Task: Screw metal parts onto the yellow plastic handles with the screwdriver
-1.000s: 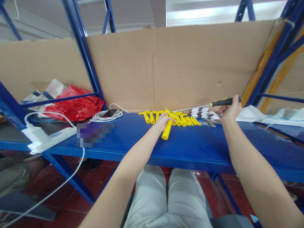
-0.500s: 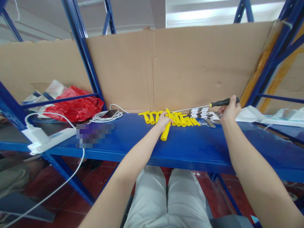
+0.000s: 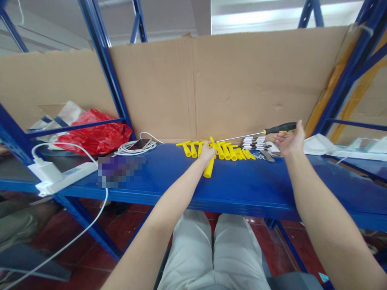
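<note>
My left hand (image 3: 208,152) is closed round a yellow T-shaped piece (image 3: 208,169) above the blue shelf. A long screwdriver (image 3: 279,128) with a black and yellow handle reaches across to that piece, its shaft tip at the upper part. My right hand (image 3: 292,140) is at the handle's end, palm turned up and fingers spread, with the thumb beside the handle. More yellow T-shaped pieces (image 3: 232,153) lie in a row behind and right of my left hand. Small white packets (image 3: 254,143), tiny screws and a flat metal piece (image 3: 267,156) lie right of the row.
A red plastic bag (image 3: 96,131), a coiled white cable (image 3: 133,148) and a white power strip (image 3: 71,178) are at the left. Cardboard (image 3: 242,80) stands behind the blue shelf (image 3: 242,193). Blue posts rise on both sides. A white bag (image 3: 319,145) is at the right.
My right hand's fingers have opened from the screwdriver handle, and the palm has turned upward. The screwdriver has shifted slightly left. My left hand has barely moved.
</note>
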The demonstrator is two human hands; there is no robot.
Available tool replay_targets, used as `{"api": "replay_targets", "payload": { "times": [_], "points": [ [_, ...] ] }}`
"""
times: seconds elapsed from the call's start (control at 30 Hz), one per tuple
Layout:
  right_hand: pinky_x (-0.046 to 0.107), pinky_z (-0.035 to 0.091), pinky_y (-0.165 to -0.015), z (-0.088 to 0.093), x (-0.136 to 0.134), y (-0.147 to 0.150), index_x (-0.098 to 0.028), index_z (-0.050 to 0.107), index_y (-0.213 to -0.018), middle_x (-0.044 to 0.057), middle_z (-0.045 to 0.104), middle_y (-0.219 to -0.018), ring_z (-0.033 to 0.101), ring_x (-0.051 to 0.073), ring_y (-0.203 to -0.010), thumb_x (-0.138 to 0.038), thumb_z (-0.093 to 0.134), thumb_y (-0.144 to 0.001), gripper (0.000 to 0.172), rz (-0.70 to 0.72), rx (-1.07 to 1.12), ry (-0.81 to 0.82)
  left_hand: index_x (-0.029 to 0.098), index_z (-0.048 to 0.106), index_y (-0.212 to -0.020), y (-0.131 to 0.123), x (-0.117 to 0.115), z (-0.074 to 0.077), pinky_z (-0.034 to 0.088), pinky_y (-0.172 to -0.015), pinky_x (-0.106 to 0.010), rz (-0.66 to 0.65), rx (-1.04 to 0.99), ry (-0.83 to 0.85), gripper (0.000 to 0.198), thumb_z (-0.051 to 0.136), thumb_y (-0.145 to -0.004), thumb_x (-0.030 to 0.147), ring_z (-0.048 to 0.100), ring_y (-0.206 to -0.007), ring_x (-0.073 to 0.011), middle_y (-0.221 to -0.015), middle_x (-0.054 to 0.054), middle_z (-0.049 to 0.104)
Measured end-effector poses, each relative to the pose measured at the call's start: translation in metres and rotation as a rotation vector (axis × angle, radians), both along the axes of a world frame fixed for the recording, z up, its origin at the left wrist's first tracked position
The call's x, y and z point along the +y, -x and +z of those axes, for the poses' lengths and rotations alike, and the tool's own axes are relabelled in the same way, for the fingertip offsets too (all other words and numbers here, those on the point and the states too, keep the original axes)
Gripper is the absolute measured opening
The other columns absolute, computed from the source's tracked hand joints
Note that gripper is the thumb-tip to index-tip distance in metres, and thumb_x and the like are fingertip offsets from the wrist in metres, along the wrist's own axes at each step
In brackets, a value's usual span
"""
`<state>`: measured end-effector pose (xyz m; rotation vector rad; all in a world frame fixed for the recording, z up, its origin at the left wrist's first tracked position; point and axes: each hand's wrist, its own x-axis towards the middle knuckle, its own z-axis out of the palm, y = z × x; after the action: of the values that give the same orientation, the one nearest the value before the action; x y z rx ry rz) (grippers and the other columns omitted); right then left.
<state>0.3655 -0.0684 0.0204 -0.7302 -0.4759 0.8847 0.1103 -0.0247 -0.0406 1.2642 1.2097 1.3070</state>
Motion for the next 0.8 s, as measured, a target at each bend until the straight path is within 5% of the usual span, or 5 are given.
{"api": "replay_targets", "payload": {
  "times": [0.13,0.37,0.63,0.8],
  "points": [
    [0.02,0.036,-0.033,0.006,-0.007,0.006,-0.022,0.048,-0.074,0.002,0.048,-0.044,0.05,0.015,-0.037,-0.039,0.014,-0.105,0.049,-0.027,-0.073,0.051,0.021,0.055,-0.111,0.002,0.006,-0.003,0.049,-0.057,-0.024,0.038,0.037,-0.048,0.046,0.059,-0.073,-0.003,0.067,-0.07,-0.016,-0.087,-0.001,0.069],
    [0.02,0.024,-0.03,0.0,0.0,0.008,-0.022,0.046,-0.073,-0.006,0.045,-0.044,0.036,0.009,-0.029,-0.021,0.039,-0.103,0.031,-0.281,-0.254,0.068,0.023,0.055,-0.12,0.008,0.019,-0.009,0.05,-0.059,-0.022,0.151,0.129,-0.126,0.049,0.066,-0.076,0.004,0.066,-0.073,-0.015,-0.099,-0.003,0.07],
    [0.015,0.024,-0.032,-0.011,0.011,-0.005,-0.024,0.039,-0.074,-0.011,0.031,-0.044,0.031,0.007,-0.033,-0.029,0.056,-0.101,0.032,-0.096,-0.179,0.012,0.023,0.051,-0.13,0.01,0.022,-0.012,0.047,-0.056,-0.022,0.187,0.154,-0.153,0.057,0.062,-0.078,0.002,0.067,-0.069,-0.0157,-0.098,-0.003,0.072],
    [0.02,0.035,-0.034,-0.022,0.029,-0.029,-0.025,0.042,-0.071,-0.006,0.042,-0.049,0.039,0.009,-0.038,-0.052,0.063,-0.093,0.04,0.15,-0.177,0.006,0.022,0.049,-0.131,0.012,0.017,-0.008,0.043,-0.052,-0.021,0.198,0.138,-0.121,0.059,0.057,-0.079,-0.003,0.064,-0.063,-0.0146,-0.09,-0.002,0.072]
  ]
}}
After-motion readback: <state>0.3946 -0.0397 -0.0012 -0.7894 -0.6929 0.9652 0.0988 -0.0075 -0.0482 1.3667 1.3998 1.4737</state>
